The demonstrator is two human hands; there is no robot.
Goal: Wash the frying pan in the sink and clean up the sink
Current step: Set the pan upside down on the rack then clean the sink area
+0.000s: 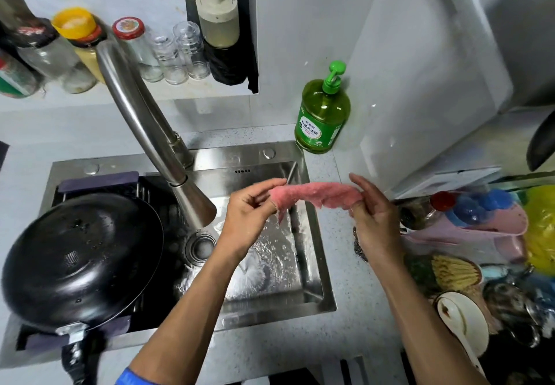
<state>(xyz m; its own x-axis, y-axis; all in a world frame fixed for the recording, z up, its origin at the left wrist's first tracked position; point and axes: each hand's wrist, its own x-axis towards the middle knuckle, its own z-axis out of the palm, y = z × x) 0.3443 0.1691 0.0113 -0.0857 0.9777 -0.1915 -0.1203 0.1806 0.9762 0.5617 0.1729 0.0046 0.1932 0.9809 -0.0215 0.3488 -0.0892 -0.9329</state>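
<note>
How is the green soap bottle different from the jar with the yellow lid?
The green soap bottle stands on the counter beside the sink; the jar with the yellow lid stands up on the shelf behind the faucet. The bottle has a green pump on top; the jar has a flat lid. Both stand upright and are see-through.

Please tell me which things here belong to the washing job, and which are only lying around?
Belong to the job:
frying pan, upside down on the sink's rack
sink
pink cloth, pinched between left hand and right hand
faucet
green soap bottle

Lying about:
jars on the shelf
pink basket
white ladle
</note>
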